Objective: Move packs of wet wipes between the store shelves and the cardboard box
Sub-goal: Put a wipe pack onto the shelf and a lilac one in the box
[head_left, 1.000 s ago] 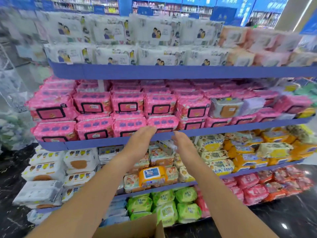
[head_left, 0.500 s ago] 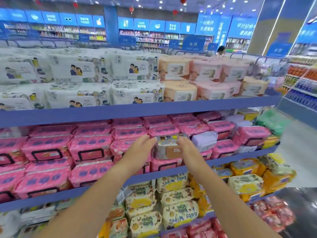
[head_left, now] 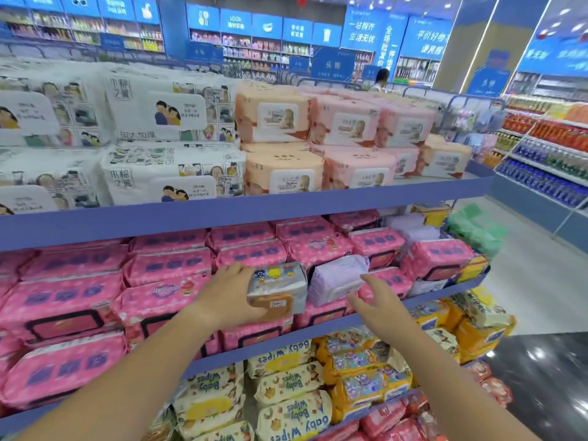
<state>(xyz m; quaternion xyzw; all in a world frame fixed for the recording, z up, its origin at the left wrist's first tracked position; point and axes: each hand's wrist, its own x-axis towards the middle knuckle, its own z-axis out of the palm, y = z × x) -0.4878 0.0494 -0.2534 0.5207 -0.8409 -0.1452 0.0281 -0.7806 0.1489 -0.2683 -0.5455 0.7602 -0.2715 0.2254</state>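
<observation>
In the head view, a silver-grey pack of wet wipes (head_left: 276, 289) with an orange-brown lid is gripped by the left hand (head_left: 227, 297), whose fingers are curled round its left end. The pack is held at the front of the middle shelf (head_left: 318, 331), above the pink packs (head_left: 79, 300) stacked there and just beside a lilac pack (head_left: 337, 278). The right hand (head_left: 380, 305) is held open, fingers spread and nothing in it, near the lilac pack (contact cannot be told). White packs (head_left: 152, 119) and peach packs (head_left: 273, 120) are stacked on the top shelf (head_left: 286, 202); yellow packs (head_left: 286, 388) are seen below.
</observation>
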